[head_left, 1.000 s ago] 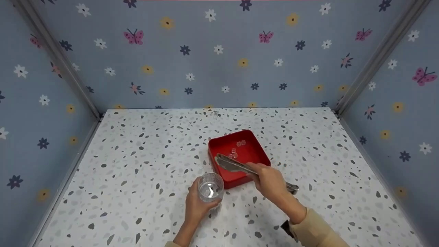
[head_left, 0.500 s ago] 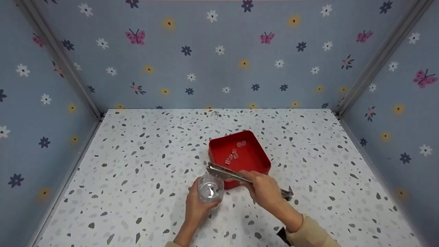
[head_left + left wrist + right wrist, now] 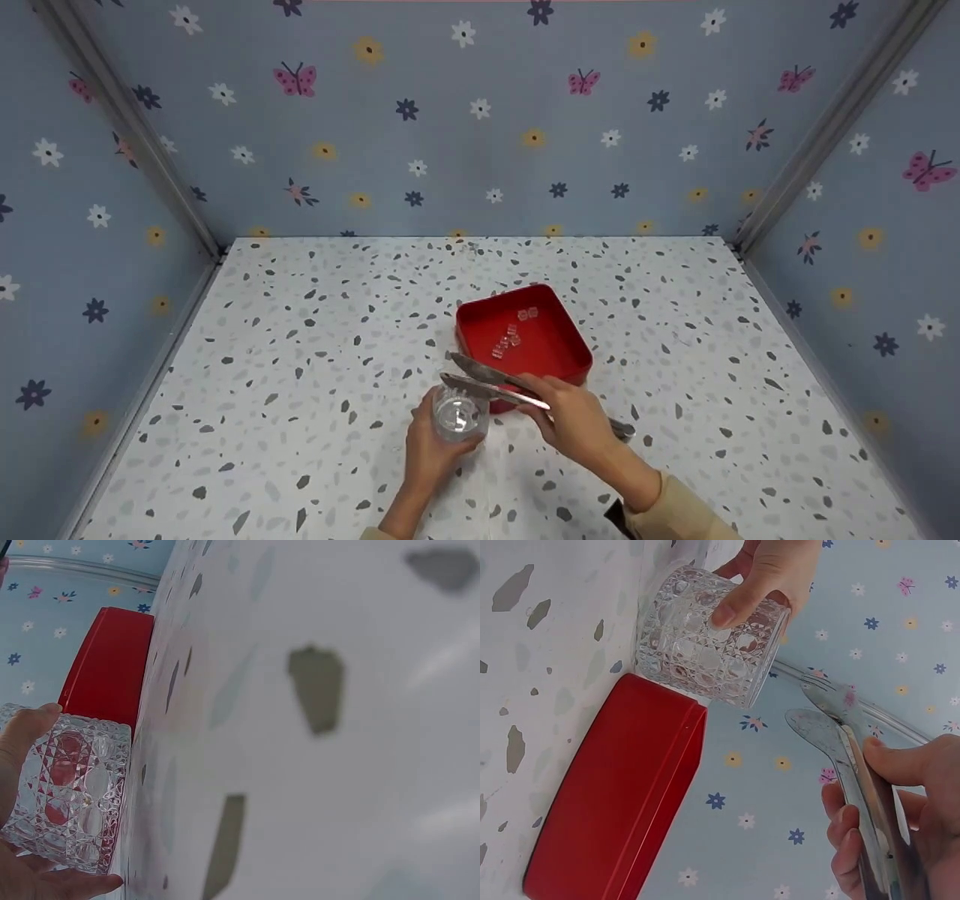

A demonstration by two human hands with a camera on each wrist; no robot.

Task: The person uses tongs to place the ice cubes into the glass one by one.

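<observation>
In the head view my left hand point(image 3: 433, 454) grips a clear patterned glass point(image 3: 460, 421) that stands on the table. My right hand point(image 3: 581, 420) holds metal tongs point(image 3: 499, 391), their two tips parted over the glass's far rim. The right wrist view shows the tongs point(image 3: 853, 765) with a gap between the tips and no piece visible there. Beside the glass is a red square box point(image 3: 551, 349) with several small clear pieces point(image 3: 505, 345) inside. In the left wrist view the glass point(image 3: 75, 795) is near the box point(image 3: 110, 664).
A white speckled table point(image 3: 315, 337) lies under everything. Flowered blue panels point(image 3: 480, 150) rise at the back and both sides, with grey metal strips along the corners.
The tongs have moved from over the red box leftward and nearer to me, over the glass, and their tips have spread apart. My left hand and the glass have stayed in place.
</observation>
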